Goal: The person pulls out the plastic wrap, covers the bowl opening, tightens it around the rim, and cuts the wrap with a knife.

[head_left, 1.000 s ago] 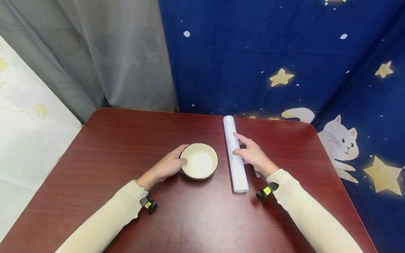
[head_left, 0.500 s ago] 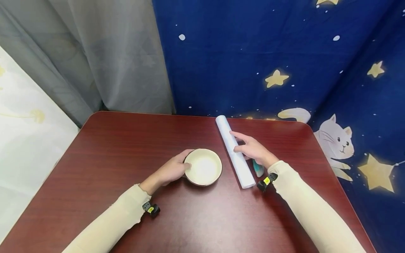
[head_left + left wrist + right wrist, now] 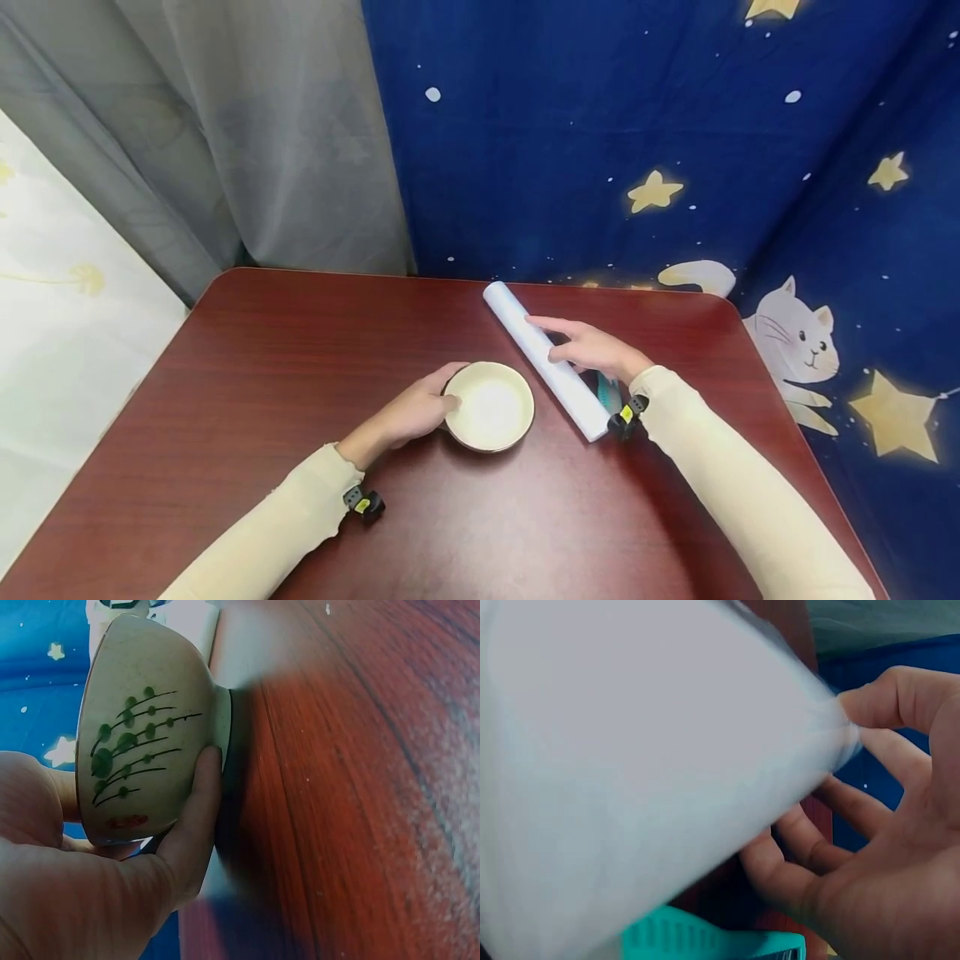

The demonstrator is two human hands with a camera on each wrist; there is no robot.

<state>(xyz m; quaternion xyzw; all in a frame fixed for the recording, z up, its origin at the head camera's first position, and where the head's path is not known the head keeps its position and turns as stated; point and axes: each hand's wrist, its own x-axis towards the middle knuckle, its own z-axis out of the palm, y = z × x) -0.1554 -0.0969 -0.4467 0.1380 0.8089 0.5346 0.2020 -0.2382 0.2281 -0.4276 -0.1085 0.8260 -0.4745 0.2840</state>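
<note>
Behind everything hangs the blue curtain (image 3: 540, 167), and in front of it, the table (image 3: 465, 533). Next in size, the white roll (image 3: 557, 379), slanting from eleven o'clock at the far end to five at the near. Between two and three on its dial, your right hand (image 3: 594, 348) has its fingers spread, tips against the roll, not closed round it. That looks like the shaky part: push unevenly and it could swing or roll into the bowl, and its far end sits near the table's back edge, where a hard shove might carry it over. To eight o'clock, just beside but not touching, the bowl (image 3: 491, 408) sits upright; at its nine, your left hand (image 3: 416, 410) grips it, thumb over the rim. Press too heavily there and it may tip; I can't tell whether its foot rests fully down. Smallest, at the roll's four o'clock, a part-hidden teal object (image 3: 679, 934); your right wrist could snag it.
</note>
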